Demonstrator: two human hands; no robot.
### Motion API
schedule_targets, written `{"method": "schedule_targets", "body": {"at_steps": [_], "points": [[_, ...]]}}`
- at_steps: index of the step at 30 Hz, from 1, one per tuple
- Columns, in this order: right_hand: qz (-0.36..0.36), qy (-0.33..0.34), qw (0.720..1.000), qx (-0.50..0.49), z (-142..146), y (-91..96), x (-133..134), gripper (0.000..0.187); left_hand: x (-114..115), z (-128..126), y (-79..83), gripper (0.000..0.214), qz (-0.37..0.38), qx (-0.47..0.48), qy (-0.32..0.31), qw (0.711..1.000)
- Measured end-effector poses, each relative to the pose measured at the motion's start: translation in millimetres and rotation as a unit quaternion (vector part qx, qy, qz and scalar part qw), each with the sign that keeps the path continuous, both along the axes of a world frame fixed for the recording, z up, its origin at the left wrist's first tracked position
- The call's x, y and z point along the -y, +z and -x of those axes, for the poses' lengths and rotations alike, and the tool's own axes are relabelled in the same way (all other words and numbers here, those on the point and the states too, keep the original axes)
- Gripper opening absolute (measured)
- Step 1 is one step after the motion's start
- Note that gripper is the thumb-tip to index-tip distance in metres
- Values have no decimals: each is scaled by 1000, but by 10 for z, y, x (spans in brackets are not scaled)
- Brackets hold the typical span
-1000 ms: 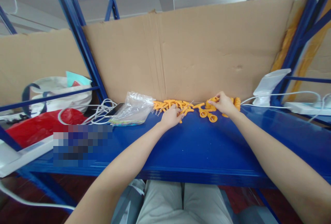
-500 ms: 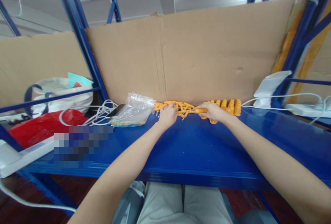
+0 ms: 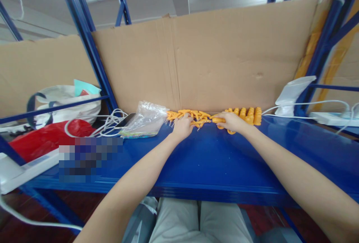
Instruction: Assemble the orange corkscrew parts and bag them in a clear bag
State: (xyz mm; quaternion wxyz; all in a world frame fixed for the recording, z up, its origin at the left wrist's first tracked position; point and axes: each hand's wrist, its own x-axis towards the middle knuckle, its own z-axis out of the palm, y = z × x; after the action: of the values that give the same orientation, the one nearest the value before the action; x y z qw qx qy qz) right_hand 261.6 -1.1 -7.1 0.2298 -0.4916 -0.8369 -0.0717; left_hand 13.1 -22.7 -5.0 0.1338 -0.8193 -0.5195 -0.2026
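Against the cardboard back lies a heap of orange pieces with small metal chains [image 3: 203, 115], like keychains; their exact kind is too small to tell. My left hand [image 3: 183, 127] is at the front of this heap, its fingers closed on one orange piece [image 3: 196, 123]. Just to the right, my right hand [image 3: 233, 121] pinches an elongated orange piece [image 3: 218, 120], whose end points toward the left hand. Beside and partly behind the right hand stand rows of rounded orange pieces [image 3: 254, 115]. Fingers partly hide what both hands hold.
A clear plastic bag [image 3: 151, 117] lies left of the heap, by a phone [image 3: 126, 120] and coiled white cables [image 3: 112, 121]. A red bag [image 3: 50, 138] is farther left. Cardboard [image 3: 218, 59] walls the back of the blue shelf [image 3: 202, 164]; a white packet [image 3: 293, 95] stands right.
The elongated orange piece in my right hand now sits slightly apart from the pieces near my left hand. Both hands have barely moved.
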Motion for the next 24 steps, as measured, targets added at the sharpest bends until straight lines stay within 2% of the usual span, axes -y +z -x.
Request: {"method": "schedule_targets", "body": {"at_steps": [6, 10, 13, 16, 19, 24], "points": [[-20, 62, 998, 6, 169, 11, 106, 32, -2, -32, -20, 16, -23, 5, -56, 998], [-19, 78, 997, 9, 222, 32, 151, 33, -16, -38, -24, 16, -33, 0, -76, 997], [-18, 92, 995, -22, 194, 20, 99, 35, -56, -20, -38, 15, -36, 6, -78, 996], [-16, 121, 990, -76, 142, -19, 6, 46, -105, 2, -60, 14, -31, 10, -79, 996], [25, 137, 978, -155, 100, -67, -68, 57, -138, 15, -74, 15, -26, 17, -78, 996], [153, 126, 930, -310, 46, -93, -100, 54, -152, 16, -70, 13, -35, 35, -103, 993]]}}
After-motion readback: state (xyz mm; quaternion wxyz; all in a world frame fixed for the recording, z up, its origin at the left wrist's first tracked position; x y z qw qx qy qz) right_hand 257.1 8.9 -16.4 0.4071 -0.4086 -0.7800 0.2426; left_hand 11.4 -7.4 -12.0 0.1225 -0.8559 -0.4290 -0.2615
